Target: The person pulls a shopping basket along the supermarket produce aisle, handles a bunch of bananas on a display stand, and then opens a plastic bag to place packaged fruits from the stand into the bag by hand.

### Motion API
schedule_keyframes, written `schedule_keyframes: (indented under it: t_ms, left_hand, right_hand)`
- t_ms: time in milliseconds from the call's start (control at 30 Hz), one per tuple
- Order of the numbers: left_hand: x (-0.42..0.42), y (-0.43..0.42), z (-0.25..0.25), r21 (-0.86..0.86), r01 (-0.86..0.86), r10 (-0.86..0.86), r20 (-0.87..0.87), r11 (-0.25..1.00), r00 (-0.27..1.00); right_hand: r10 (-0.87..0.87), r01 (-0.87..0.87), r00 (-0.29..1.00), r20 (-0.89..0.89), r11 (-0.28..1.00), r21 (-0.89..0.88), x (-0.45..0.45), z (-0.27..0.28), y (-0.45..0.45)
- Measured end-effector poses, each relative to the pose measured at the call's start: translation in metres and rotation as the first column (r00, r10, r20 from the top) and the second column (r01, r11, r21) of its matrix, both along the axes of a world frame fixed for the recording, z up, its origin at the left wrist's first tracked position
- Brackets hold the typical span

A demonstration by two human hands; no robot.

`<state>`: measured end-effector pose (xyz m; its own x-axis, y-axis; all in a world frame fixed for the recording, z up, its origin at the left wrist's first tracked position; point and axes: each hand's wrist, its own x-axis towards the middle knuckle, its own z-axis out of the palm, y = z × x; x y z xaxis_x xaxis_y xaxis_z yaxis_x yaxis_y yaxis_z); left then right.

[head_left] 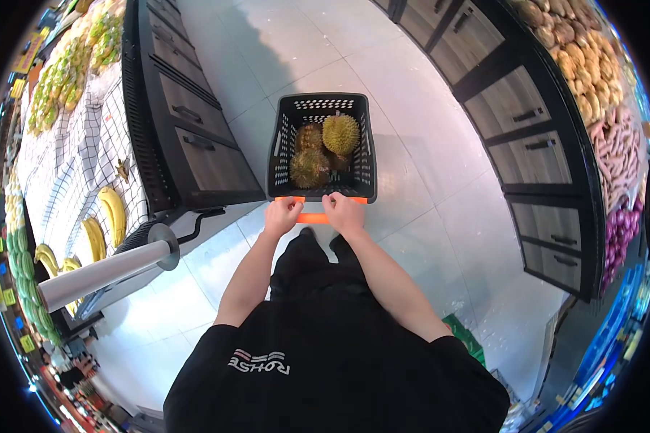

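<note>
I can see both of the person's grips, left [285, 213] and right [344, 212], with fingers curled closed around the orange handle [313, 218]. The black basket [323, 97] sits just ahead of them, spiky durians [341, 134] inside, beyond the knuckles. Behind the grips, the black shirt [318, 339] carries upside-down lettering [260, 361] that seems to read ROHSE. Well left, yellow tags [27, 343] are too small to read.
</note>
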<state>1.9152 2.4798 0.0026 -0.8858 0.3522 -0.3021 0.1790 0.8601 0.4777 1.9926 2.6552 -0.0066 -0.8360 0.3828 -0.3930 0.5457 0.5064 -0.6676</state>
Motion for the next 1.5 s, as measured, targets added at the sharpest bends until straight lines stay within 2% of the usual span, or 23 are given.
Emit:
schedule_keyframes:
  t_ms: [500, 667, 967, 1200, 1267, 1500]
  left_hand:
    - [-0.09, 0.051, -0.008, 0.127, -0.166, 0.171, -0.029, 0.978, 0.985]
    - [-0.13, 0.074, -0.011, 0.126, -0.188, 0.197, -0.064, 0.974, 0.978]
    - [-0.206, 0.108, -0.004, 0.072, -0.211, 0.21, 0.031, 0.975, 0.977]
    - [-0.251, 0.124, -0.01, 0.104, -0.26, 0.26, 0.016, 0.96, 0.966]
    - [-0.264, 0.129, -0.011, 0.127, -0.265, 0.266, 0.013, 0.956, 0.964]
    - [-0.319, 0.145, -0.014, 0.096, -0.291, 0.29, 0.027, 0.952, 0.957]
  right_hand:
    - [0.07, -0.072, 0.997, 0.04, 0.996, 0.058, -0.119, 0.001, 0.06]
    - [0.096, -0.097, 0.995, 0.016, 0.991, 0.091, -0.168, 0.008, 0.083]
    - [0.182, -0.175, 0.982, -0.047, 0.977, 0.118, -0.255, -0.011, 0.124]
    - [0.214, -0.21, 0.977, -0.013, 0.968, 0.139, -0.317, 0.0, 0.139]
    - [0.219, -0.222, 0.975, 0.037, 0.971, 0.092, -0.334, 0.0, 0.144]
    - [0.258, -0.258, 0.966, 0.023, 0.96, 0.112, -0.398, -0.005, 0.161]
